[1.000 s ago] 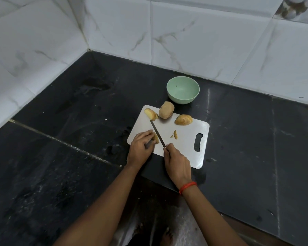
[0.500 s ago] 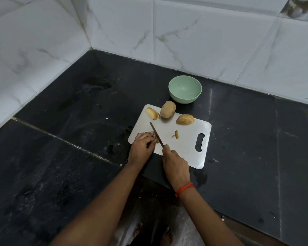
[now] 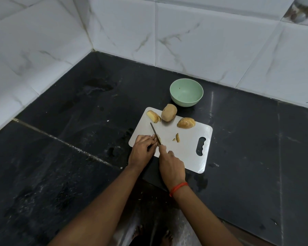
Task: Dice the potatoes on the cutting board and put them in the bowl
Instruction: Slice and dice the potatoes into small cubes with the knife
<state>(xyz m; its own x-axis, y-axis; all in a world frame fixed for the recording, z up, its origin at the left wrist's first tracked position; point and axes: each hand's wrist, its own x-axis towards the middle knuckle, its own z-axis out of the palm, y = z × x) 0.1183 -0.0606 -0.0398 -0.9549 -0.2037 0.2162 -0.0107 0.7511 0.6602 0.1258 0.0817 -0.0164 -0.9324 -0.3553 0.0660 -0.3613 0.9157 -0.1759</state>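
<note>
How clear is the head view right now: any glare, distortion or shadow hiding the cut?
Head view: wide-angle bend curves the wall tiles; a glare streak lies on the dark counter right of the bowl; soft, dim light, no hard shadows; the left hand hides most of the piece under the knife; the right hand grips its handle.

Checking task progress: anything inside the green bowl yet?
No potato in the bowl: its visible inside is bare apart from a tiny dark speck. The near inner wall is hidden by the rim. All pieces remain on the cutting board.
</note>
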